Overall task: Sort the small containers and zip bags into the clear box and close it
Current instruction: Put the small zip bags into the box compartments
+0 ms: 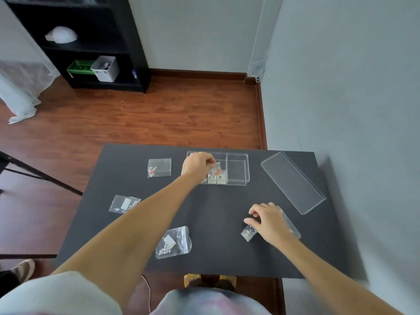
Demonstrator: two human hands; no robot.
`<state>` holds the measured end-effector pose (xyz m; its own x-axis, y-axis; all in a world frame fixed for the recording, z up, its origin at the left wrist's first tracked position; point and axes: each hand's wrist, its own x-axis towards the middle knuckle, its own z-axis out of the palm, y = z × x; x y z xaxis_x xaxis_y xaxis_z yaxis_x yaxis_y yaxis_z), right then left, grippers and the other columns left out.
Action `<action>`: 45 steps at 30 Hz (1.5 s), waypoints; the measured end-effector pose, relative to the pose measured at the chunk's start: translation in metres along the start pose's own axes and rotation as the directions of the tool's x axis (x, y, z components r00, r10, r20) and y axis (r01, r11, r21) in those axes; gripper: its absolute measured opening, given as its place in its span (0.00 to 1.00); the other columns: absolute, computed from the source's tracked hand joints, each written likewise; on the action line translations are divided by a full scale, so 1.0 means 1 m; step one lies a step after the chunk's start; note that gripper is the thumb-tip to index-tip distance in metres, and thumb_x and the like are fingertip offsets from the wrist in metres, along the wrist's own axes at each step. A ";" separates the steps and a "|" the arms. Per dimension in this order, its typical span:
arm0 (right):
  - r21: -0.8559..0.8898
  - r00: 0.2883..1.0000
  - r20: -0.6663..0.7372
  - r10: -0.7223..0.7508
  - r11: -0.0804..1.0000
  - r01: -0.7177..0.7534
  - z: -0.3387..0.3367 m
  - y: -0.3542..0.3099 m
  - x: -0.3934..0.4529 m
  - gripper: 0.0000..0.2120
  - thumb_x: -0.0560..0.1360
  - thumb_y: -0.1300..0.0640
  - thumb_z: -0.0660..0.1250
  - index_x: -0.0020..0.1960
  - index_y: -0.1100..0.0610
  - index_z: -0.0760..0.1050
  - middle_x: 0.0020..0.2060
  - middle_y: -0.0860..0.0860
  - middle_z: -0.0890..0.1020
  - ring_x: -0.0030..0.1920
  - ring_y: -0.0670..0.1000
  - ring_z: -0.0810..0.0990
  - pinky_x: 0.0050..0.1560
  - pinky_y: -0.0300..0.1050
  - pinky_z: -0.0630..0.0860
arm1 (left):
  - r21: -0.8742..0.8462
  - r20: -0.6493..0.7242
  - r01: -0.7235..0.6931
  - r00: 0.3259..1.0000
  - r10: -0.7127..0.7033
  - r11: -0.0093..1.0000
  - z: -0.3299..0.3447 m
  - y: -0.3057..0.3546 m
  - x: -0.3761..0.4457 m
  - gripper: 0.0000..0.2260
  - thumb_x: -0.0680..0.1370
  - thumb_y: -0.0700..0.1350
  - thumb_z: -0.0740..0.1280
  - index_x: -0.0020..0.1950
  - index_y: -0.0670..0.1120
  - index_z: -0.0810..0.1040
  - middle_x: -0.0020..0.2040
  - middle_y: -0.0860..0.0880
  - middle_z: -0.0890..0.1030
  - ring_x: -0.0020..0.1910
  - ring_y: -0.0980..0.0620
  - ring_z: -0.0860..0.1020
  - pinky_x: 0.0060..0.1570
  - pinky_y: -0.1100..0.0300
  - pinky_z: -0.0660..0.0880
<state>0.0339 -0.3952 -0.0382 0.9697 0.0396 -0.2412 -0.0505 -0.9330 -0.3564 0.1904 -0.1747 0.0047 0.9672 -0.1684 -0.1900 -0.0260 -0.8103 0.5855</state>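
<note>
Nearest bag (173,242) lies flat on the near part of the surface (218,258), between the two forearms, untouched, its long axis running roughly away from the camera.

Right hand (267,218): grip curled down over a small container (248,233) at near right, fingertips (248,221) on or just above it. Whether it is pinched yet, cannot tell. A second clear piece shows just behind the wrist; too blurred to name.

Left hand (197,165): grip clenched on a small zip bag (216,170) with something reddish inside, held over the left compartment of the box (236,169). Bag hangs inside or just above that compartment; a few small containers sit along its near wall.

Judgement: the drop goes straight down from the left grip. Right-hand container lies toward the near right of the box, so the right hand is the nearer carrier.

Outward: bag (159,167) just left of the box, another (124,203) at the left edge. Lid (293,181) lies off at far right, long axis diagonal. Box open; closing not yet due.
</note>
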 end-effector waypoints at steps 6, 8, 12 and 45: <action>-0.084 0.995 0.088 0.051 0.996 -0.043 0.006 0.005 -0.011 0.20 0.69 0.41 0.70 0.56 0.51 0.75 0.51 0.46 0.82 0.55 0.50 0.75 0.56 0.46 0.67 | 0.270 0.081 -0.103 0.993 0.084 0.957 0.015 0.000 0.016 0.08 0.78 0.42 0.65 0.49 0.51 0.82 0.48 0.51 0.86 0.51 0.48 0.80 0.53 0.56 0.68; -0.113 0.994 0.091 0.064 0.992 -0.054 0.007 0.004 -0.011 0.20 0.69 0.42 0.71 0.56 0.51 0.75 0.51 0.47 0.82 0.56 0.51 0.75 0.57 0.47 0.66 | 0.395 0.115 -0.145 0.987 0.108 0.907 0.018 -0.001 0.018 0.10 0.78 0.40 0.64 0.50 0.53 0.82 0.49 0.53 0.85 0.54 0.49 0.77 0.55 0.57 0.65; -0.084 0.990 0.082 0.115 0.991 -0.108 0.012 0.000 -0.010 0.18 0.68 0.46 0.73 0.53 0.52 0.75 0.48 0.47 0.83 0.55 0.52 0.75 0.54 0.47 0.65 | 0.580 0.176 -0.209 0.976 0.130 0.787 0.022 -0.002 0.019 0.12 0.77 0.38 0.66 0.52 0.54 0.82 0.50 0.53 0.83 0.57 0.49 0.74 0.57 0.56 0.64; 0.227 0.993 -0.120 -0.015 0.973 0.042 -0.059 -0.058 0.077 0.06 0.76 0.60 0.67 0.42 0.59 0.81 0.38 0.52 0.85 0.39 0.53 0.81 0.42 0.46 0.77 | 0.194 0.501 -0.161 0.865 0.043 0.968 -0.017 -0.103 -0.114 0.22 0.75 0.49 0.71 0.68 0.51 0.72 0.61 0.48 0.73 0.55 0.49 0.78 0.58 0.58 0.73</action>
<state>0.1254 -0.3590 0.0173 0.9920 0.0102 -0.1256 -0.0627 -0.8246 -0.5622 0.0866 -0.0631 -0.0205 0.7088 -0.4617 -0.5334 -0.2297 -0.8659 0.4443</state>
